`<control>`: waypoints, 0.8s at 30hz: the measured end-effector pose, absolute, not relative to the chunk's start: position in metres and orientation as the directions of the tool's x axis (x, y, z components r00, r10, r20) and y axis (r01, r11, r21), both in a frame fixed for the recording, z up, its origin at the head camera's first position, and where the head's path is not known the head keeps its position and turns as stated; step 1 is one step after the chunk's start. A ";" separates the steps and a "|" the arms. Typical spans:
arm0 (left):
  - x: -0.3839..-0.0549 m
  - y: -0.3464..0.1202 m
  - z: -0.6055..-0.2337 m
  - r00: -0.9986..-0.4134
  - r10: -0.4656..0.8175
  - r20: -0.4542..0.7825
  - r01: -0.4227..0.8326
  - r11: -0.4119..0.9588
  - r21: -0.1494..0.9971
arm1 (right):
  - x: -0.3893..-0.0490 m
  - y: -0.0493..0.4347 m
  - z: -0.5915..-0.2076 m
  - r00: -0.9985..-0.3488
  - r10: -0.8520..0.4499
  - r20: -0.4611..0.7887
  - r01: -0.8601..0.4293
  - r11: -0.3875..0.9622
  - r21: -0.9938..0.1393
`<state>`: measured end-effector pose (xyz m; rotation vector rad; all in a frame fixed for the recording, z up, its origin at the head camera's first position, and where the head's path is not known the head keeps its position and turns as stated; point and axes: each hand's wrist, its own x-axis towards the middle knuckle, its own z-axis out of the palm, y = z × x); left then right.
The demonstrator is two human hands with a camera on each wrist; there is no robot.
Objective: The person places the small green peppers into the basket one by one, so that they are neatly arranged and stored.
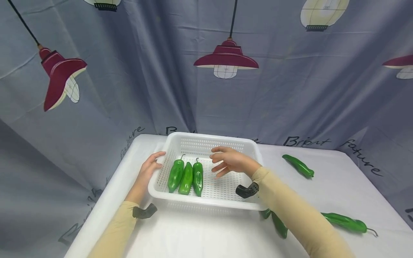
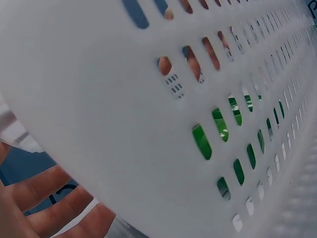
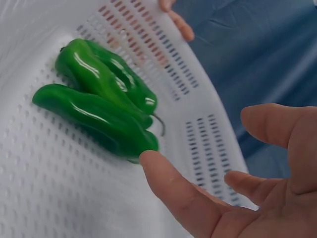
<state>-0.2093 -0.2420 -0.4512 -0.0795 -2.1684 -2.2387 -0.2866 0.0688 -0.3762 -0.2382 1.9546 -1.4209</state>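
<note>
My right hand (image 1: 235, 161) hangs above the white basket (image 1: 206, 203), fingers loosely spread and well parted, with hold of nothing. My left hand (image 1: 146, 173) lies at the basket's left rim, fingers extended and touching it rather than wrapped round it, as far as I can tell. Three green peppers, the left one (image 1: 175, 175), the middle one (image 1: 186, 179) and the right one (image 1: 198, 177), lie side by side in the left part of the basket.

With such a light touch on the rim, a knock from my right side could slide or twist the basket on the desk (image 1: 200, 233). The dark wrist mount (image 1: 246, 190) sits right by the near right corner, so dropping that wrist might catch the rim. My right sleeve (image 1: 290, 204) passes over a pepper (image 1: 280, 226) beside that corner and partly hides it; a low forearm could roll it off course. Farther right, the far pepper (image 1: 298, 166) and the stemmed pepper (image 1: 346, 222) lie loose. Their glossy, tapered shape could make them slip from a hasty pinch, and a bent stem could snag in the basket's holes.
</note>
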 end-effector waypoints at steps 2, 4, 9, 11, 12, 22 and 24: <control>-0.209 -0.242 -0.450 -0.998 0.020 0.055 0.054 -0.026 0.998 | -0.286 0.078 -0.369 -0.743 -0.526 -0.413 0.235 0.373 -0.898; -0.208 -0.242 -0.450 -0.998 0.028 0.054 0.053 -0.027 0.998 | -0.285 0.089 -0.362 -0.751 -0.527 -0.397 0.224 0.363 -0.905; -0.208 -0.241 -0.449 -0.998 0.011 0.060 0.059 -0.027 0.998 | -0.283 0.120 -0.348 -0.765 -0.529 -0.368 0.198 0.350 -0.915; -0.208 -0.241 -0.450 -0.998 -0.001 0.065 0.065 -0.026 0.998 | -0.282 0.132 -0.343 -0.770 -0.528 -0.358 0.188 0.348 -0.918; -0.208 -0.241 -0.450 -0.998 -0.003 0.068 0.068 -0.025 0.997 | -0.282 0.139 -0.341 -0.774 -0.526 -0.352 0.181 0.348 -0.920; -0.208 -0.242 -0.452 -0.999 0.015 0.031 0.031 -0.018 0.999 | -0.264 0.212 -0.325 -0.838 -0.463 -0.290 0.137 0.335 -0.932; -0.208 -0.242 -0.452 -1.000 0.017 0.018 0.018 -0.002 1.000 | -0.261 0.228 -0.324 -0.849 -0.447 -0.281 0.135 0.330 -0.934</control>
